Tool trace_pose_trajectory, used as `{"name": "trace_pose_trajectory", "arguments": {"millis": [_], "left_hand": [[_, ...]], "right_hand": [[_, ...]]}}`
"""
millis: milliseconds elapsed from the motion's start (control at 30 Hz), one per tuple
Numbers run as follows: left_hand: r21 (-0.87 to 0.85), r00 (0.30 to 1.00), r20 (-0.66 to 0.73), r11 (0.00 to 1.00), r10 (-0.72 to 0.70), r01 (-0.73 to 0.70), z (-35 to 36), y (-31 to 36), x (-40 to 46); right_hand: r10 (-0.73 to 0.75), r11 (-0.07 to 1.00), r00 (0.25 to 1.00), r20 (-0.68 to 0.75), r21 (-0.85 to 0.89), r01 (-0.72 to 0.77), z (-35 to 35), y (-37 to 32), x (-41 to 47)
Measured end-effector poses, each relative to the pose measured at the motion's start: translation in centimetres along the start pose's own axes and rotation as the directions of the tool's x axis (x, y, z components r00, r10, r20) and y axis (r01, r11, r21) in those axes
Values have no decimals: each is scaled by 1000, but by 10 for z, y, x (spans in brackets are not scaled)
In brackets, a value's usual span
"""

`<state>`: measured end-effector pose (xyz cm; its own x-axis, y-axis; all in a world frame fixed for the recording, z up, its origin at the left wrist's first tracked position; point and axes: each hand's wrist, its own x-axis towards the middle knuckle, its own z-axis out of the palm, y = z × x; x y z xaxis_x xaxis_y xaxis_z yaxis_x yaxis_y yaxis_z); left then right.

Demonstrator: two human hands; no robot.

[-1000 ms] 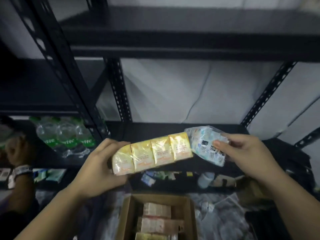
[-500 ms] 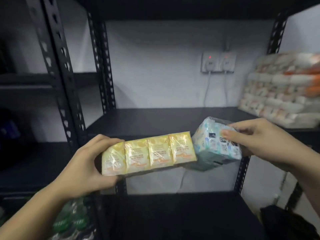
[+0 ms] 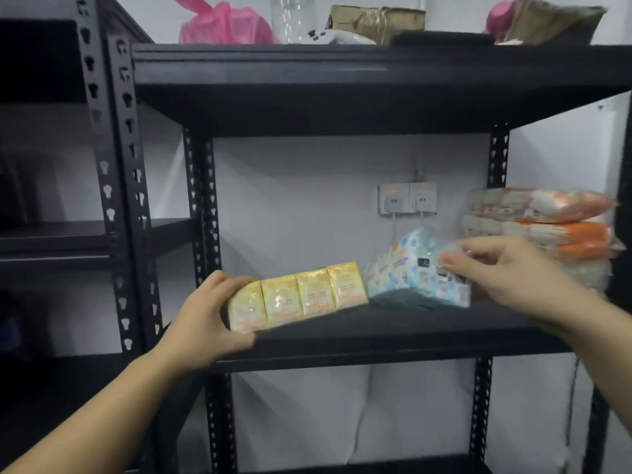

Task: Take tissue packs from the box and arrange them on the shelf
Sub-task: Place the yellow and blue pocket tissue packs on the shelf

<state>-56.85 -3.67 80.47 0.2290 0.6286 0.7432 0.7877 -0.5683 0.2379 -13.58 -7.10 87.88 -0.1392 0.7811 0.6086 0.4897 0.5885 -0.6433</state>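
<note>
My left hand (image 3: pixel 201 331) pinches the yellow 4-pack of tissues (image 3: pixel 297 295) at the shelf (image 3: pixel 393 336) front edge; my right hand (image 3: pixel 502 271) grips the blue tissue pack (image 3: pixel 410 271), tilted beside it. Released early, I judge either could tip off.

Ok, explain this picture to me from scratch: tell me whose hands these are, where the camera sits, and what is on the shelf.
There is no machine here. A person wears a camera on the head, so you see their own two arms reaching forward. The left hand grips a yellow tissue pack, a row of four small packets. The right hand holds a blue and white tissue pack. Both packs are at the black shelf, low over its board or just touching it. At the right end lies a stack of orange and white packs. Two wall sockets show behind.
</note>
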Motion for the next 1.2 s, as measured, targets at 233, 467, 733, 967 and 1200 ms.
{"name": "trace_pose_trajectory", "arguments": {"millis": [233, 467, 733, 967, 1200], "left_hand": [[20, 992, 123, 1000, -25, 23, 40, -26, 7], [-26, 990, 138, 999, -43, 47, 49, -37, 13], [83, 981, 139, 989, -135, 124, 57, -46, 20], [228, 976, 129, 963, -177, 145, 69, -48, 33], [491, 975, 210, 870, -72, -41, 90, -6, 56]], "right_hand": [[42, 998, 999, 9, -50, -41, 51, 42, 1], [120, 992, 991, 60, -43, -118, 72, 77, 9], [173, 982, 983, 55, -87, -167, 95, 107, 17], [273, 942, 962, -13, -198, -270, 111, 105, 26], [264, 874, 956, -126, -389, -293, 139, 84, 36]]}}
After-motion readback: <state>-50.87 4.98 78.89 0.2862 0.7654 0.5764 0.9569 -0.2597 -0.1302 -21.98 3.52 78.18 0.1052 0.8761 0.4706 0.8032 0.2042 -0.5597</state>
